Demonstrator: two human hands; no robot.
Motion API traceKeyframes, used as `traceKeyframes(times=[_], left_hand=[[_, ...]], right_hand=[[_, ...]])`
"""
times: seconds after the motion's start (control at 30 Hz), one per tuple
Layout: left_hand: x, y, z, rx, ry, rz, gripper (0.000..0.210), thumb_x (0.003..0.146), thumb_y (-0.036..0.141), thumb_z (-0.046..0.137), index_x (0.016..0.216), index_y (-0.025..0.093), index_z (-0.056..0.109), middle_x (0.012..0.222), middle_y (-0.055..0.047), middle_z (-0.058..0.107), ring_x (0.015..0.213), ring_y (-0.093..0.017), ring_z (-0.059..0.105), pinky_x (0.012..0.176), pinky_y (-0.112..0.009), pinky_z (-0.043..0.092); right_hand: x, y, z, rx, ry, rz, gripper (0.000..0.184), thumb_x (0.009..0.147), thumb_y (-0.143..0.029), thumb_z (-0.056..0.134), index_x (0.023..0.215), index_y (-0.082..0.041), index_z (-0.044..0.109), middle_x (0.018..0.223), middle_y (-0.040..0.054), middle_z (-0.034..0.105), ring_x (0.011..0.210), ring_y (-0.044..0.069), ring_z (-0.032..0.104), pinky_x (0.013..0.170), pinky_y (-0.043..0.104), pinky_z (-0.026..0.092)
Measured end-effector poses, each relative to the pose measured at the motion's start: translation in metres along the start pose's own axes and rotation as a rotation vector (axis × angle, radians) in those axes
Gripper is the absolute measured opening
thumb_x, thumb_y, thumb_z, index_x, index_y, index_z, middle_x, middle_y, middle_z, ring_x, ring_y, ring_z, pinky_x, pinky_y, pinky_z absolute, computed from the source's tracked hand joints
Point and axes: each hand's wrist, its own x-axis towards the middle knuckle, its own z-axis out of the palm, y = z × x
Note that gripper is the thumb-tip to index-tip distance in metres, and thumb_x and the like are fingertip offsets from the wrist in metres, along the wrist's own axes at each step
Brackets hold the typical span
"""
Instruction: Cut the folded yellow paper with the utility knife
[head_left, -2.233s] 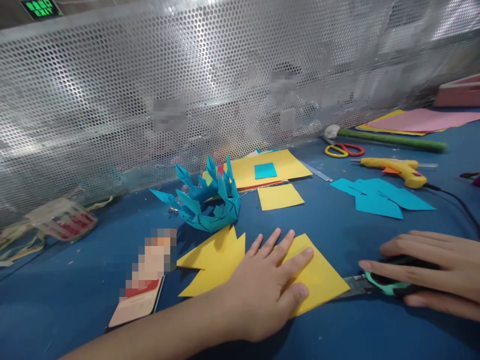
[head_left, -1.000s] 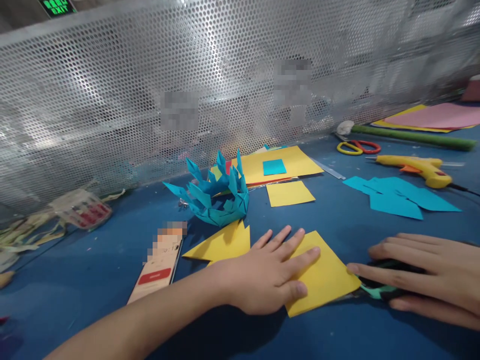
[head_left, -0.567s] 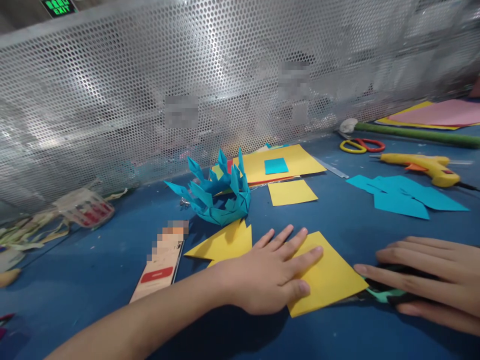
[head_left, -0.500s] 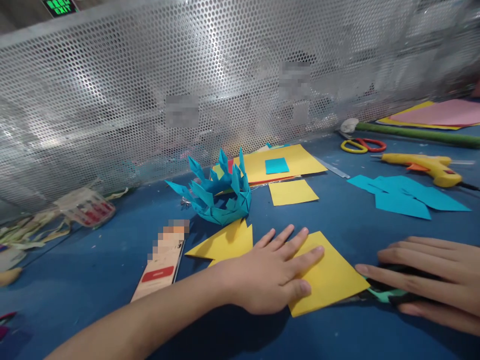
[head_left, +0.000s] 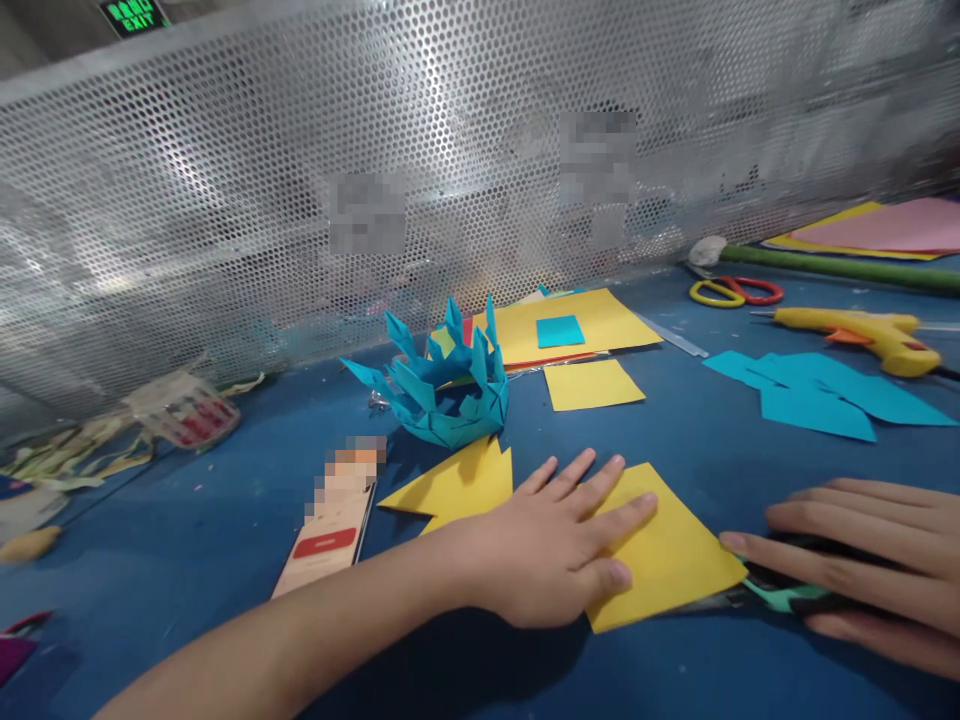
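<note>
paper: flat matte yellow paper sheet [head_left: 660,555], pointy-cut edge
left hand [head_left: 551,555]: fingers spread, pressing it flat
right hand [head_left: 862,570]: fingers lying over green-handled cutter [head_left: 787,597]
table [head_left: 675,430]: smooth blue

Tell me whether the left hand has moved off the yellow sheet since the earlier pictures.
No. The left hand stays flat on the yellow sheet, fingers spread, equally near the blue paper crown.
</note>
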Motion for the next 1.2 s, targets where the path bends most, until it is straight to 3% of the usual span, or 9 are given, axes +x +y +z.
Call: traceKeyframes(times=[0.13, 0.33, 0.47, 0.6, 0.73, 0.8, 1.07, 1.2], left_hand=[[0.0, 0.001, -0.001, 0.0, -0.009, -0.01, 0.06, 0.103, 0.044, 0.027, 0.157, 0.022, 0.013, 0.162, -0.008, -0.008, 0.148, -0.027, -0.013, 0.12, -0.056, 0.001], [0.0, 0.001, -0.001, 0.002, -0.014, -0.017, 0.06, 0.103, 0.044, 0.026, 0.157, 0.022, 0.011, 0.163, -0.007, -0.008, 0.149, -0.025, -0.014, 0.12, -0.054, 0.0], [0.001, 0.001, -0.001, -0.004, -0.013, -0.018, 0.06, 0.103, 0.044, 0.026, 0.157, 0.022, 0.011, 0.163, -0.007, -0.008, 0.148, -0.026, -0.013, 0.12, -0.055, 0.0], [0.001, 0.001, -0.001, 0.0, -0.012, -0.007, 0.061, 0.103, 0.044, 0.027, 0.157, 0.021, 0.012, 0.162, -0.008, -0.007, 0.149, -0.027, -0.012, 0.12, -0.056, 0.001], [0.0, 0.001, 0.0, 0.006, -0.008, -0.004, 0.061, 0.103, 0.044, 0.026, 0.158, 0.021, 0.012, 0.162, -0.009, -0.008, 0.149, -0.027, -0.013, 0.12, -0.056, 0.0], [0.0, 0.0, 0.0, 0.004, -0.012, -0.005, 0.061, 0.103, 0.045, 0.026, 0.158, 0.022, 0.011, 0.163, -0.009, -0.009, 0.148, -0.027, -0.014, 0.12, -0.055, 0.0], [0.002, 0.001, 0.002, 0.008, -0.02, -0.006, 0.06, 0.104, 0.044, 0.025, 0.158, 0.022, 0.009, 0.163, -0.009, -0.009, 0.149, -0.026, -0.015, 0.12, -0.054, -0.002], [0.002, 0.001, 0.002, 0.001, -0.02, -0.023, 0.06, 0.103, 0.043, 0.025, 0.158, 0.024, 0.008, 0.164, -0.007, -0.01, 0.149, -0.024, -0.016, 0.12, -0.054, -0.003]], right_hand=[[0.0, -0.003, 0.003, -0.034, 0.027, -0.032, 0.054, 0.103, -0.04, 0.037, 0.155, -0.029, 0.026, 0.106, -0.0081, 0.066, 0.092, 0.014, 0.062, 0.082, 0.032, 0.049], [-0.031, -0.013, 0.031, 0.117, 0.044, 0.275, 0.048, 0.093, -0.053, 0.049, 0.139, -0.037, 0.053, 0.106, 0.0006, 0.066, 0.1, 0.024, 0.063, 0.082, 0.035, 0.055], [-0.04, -0.017, 0.04, 0.163, 0.09, 0.301, 0.047, 0.093, -0.054, 0.049, 0.135, -0.037, 0.057, 0.104, 0.0026, 0.066, 0.099, 0.025, 0.062, 0.081, 0.035, 0.056], [-0.027, -0.007, 0.03, 0.153, 0.068, 0.229, 0.044, 0.095, -0.052, 0.048, 0.136, -0.037, 0.056, 0.108, 0.002, 0.065, 0.1, 0.024, 0.062, 0.082, 0.034, 0.055], [-0.01, 0.008, 0.015, 0.029, -0.034, -0.062, 0.048, 0.101, -0.041, 0.04, 0.148, -0.031, 0.042, 0.114, -0.0013, 0.064, 0.101, 0.017, 0.061, 0.089, 0.031, 0.051], [-0.006, 0.012, 0.011, -0.016, -0.055, -0.137, 0.05, 0.103, -0.038, 0.036, 0.152, -0.026, 0.034, 0.115, -0.0019, 0.063, 0.101, 0.015, 0.061, 0.089, 0.031, 0.049], [-0.004, 0.014, 0.01, -0.066, -0.06, -0.146, 0.04, 0.103, -0.039, 0.036, 0.139, -0.031, 0.053, 0.116, -0.0042, 0.063, 0.103, 0.014, 0.06, 0.091, 0.031, 0.047], [-0.003, 0.009, 0.01, -0.073, -0.043, -0.126, 0.042, 0.103, -0.039, 0.038, 0.142, -0.032, 0.049, 0.117, -0.0056, 0.063, 0.105, 0.014, 0.059, 0.091, 0.032, 0.046]])
